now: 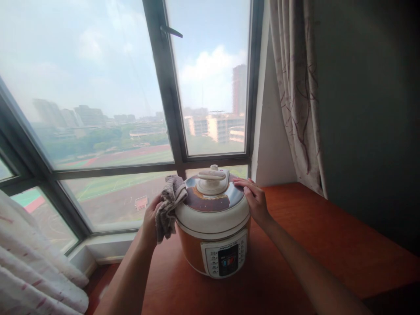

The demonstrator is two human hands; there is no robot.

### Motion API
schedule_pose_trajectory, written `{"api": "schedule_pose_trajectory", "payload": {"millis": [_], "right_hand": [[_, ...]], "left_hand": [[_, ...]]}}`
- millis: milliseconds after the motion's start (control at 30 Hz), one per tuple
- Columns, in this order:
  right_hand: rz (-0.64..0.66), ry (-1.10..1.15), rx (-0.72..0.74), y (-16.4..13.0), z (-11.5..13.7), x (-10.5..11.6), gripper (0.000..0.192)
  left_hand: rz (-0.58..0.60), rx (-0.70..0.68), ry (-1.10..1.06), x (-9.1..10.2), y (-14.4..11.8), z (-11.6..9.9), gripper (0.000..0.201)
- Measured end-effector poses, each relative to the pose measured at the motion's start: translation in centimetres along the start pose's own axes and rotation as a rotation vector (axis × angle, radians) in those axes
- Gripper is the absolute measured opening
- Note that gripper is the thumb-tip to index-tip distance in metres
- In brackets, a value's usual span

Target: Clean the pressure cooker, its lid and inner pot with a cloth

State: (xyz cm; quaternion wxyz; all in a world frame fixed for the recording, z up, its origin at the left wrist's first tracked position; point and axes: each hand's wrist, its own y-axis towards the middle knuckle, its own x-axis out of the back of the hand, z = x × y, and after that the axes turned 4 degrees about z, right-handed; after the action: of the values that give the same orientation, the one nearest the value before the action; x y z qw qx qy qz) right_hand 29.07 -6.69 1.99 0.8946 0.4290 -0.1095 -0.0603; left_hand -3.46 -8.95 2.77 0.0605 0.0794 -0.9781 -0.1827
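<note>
An electric pressure cooker [213, 223] with a white lid rim, orange-brown body and front control panel stands upright on the reddish wooden table [295, 245]. Its lid handle [211, 179] is white, and the lid looks closed. My left hand [152, 218] grips a grey-brown cloth [170, 201] against the left side of the lid; the cloth hides most of the fingers. On the lid's right edge rests my right hand [254, 199], fingers stretched over the glossy top and holding nothing.
Behind the cooker rises a large window [177, 109] with dark frames and a handle [172, 31]. A patterned curtain [298, 87] hangs at the right, and a pale curtain [36, 262] at the lower left. A dark wall [367, 109] borders the table's right side.
</note>
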Motion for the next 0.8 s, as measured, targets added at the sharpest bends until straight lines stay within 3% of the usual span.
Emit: {"api": "schedule_pose_trajectory", "payload": {"millis": [167, 333, 467, 633, 800], "right_hand": [[-0.011, 0.016, 0.014, 0.0, -0.4, -0.1, 0.034], [-0.002, 0.013, 0.012, -0.1, -0.4, 0.0, 0.033], [0.0, 0.011, 0.007, -0.1, -0.2, 0.0, 0.033], [0.004, 0.012, 0.008, -0.1, -0.4, 0.0, 0.033], [0.012, 0.004, 0.008, -0.1, -0.4, 0.1, 0.033]], "left_hand": [[-0.093, -0.37, 0.446, -1.0, -2.7, -0.5, 0.048], [-0.073, -0.485, 0.726, -2.8, -5.6, -2.2, 0.054], [0.031, -0.588, 0.907, -5.2, -7.5, -4.9, 0.065], [0.025, -0.501, 1.013, -7.5, -6.8, -7.5, 0.063], [0.147, -0.327, 0.996, -6.6, -2.1, -8.3, 0.064]]}}
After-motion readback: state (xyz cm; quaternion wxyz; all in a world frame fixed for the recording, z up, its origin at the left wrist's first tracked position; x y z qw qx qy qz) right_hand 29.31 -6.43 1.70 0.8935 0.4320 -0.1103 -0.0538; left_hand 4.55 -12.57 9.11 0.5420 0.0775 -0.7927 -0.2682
